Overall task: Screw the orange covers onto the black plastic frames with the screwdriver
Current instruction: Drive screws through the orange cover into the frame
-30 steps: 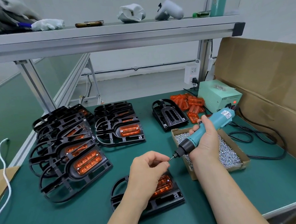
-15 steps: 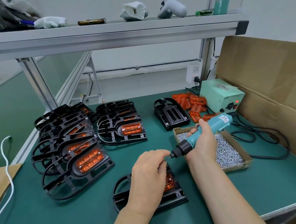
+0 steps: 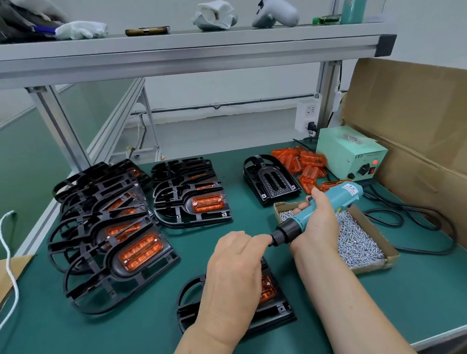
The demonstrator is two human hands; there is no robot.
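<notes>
**Screw going onto the bit, frame waits below**

Bench [image 3: 72, 352]: two stacks of finished frames, 1 bare frame [image 3: 270, 181], 1 working frame [image 3: 241, 317] w/ orange cover [image 3: 268, 288]. Right hand [image 3: 316, 225] clamped on electric screwdriver [image 3: 316, 211], long axis pointing left, tilted down. Left hand [image 3: 234, 274] fingers [image 3: 257, 240] pinched together at its tip; screw itself not visible. Frame lies directly under left hand.

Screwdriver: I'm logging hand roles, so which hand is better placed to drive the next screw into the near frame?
Right. The right hand already grips the screwdriver, aimed toward the frame. The left hand pinches at the tip, apparently seating a screw.
</notes>
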